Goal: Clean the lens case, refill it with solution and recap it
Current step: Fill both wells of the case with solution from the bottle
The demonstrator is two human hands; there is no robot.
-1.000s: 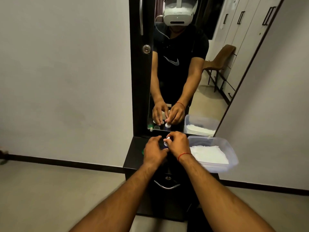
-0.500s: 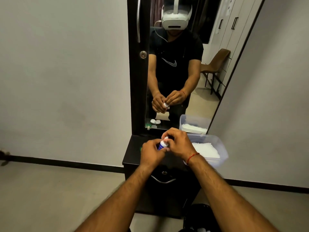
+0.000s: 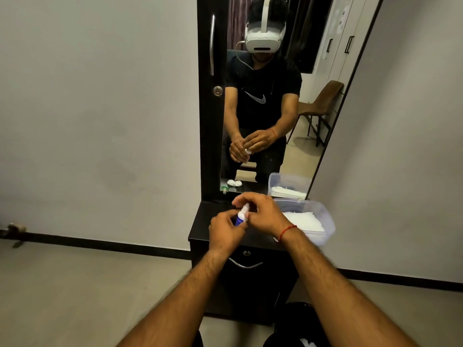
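A small solution bottle [image 3: 241, 217], blue with a white top, is held upright above the black cabinet top [image 3: 200, 229]. My left hand [image 3: 224, 231] grips its body from below. My right hand [image 3: 260, 214] closes its fingers around the white cap end. The lens case itself is hidden behind my hands; only its reflection [image 3: 234, 182], white and open, shows in the mirror, with a green cap's reflection [image 3: 225, 189] beside it.
A clear plastic tub [image 3: 325, 221] of white tissues sits at the right of the cabinet top. The tall mirror [image 3: 275, 96] stands behind. A drawer with a metal handle [image 3: 245, 265] is below. Walls close in on both sides.
Both hands lifted the bottle off the cabinet top and drew it towards me. The right hand's fingers have shifted on the cap.
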